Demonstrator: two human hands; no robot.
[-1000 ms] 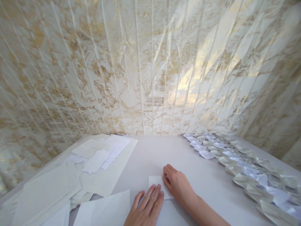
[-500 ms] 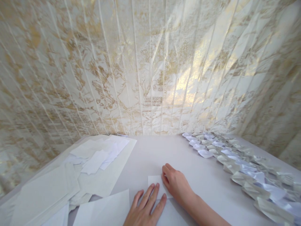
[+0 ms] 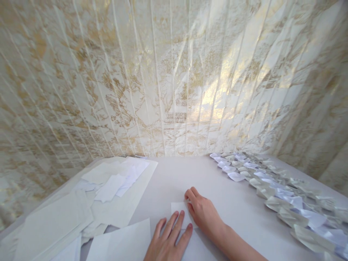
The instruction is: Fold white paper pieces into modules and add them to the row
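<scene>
A small white piece of paper [image 3: 176, 207] lies on the table in front of me, partly covered by both hands. My left hand [image 3: 169, 239] rests flat on its lower left part with the fingers spread. At the upper right edge of the paper is my right hand [image 3: 204, 211], its fingers curled together against that edge; the fingertips are partly hidden. A larger white sheet [image 3: 121, 241] lies just left of my left hand.
Loose sheets and cut pieces of paper [image 3: 54, 221] are heaped on the left of the table [image 3: 174, 177]. Several rows of folded paper shapes [image 3: 285, 214] run along the right side. A patterned white and gold curtain [image 3: 163, 90] hangs behind the table.
My right hand has shifted slightly up and to the left along the paper's edge. My left hand stays nearly in place.
</scene>
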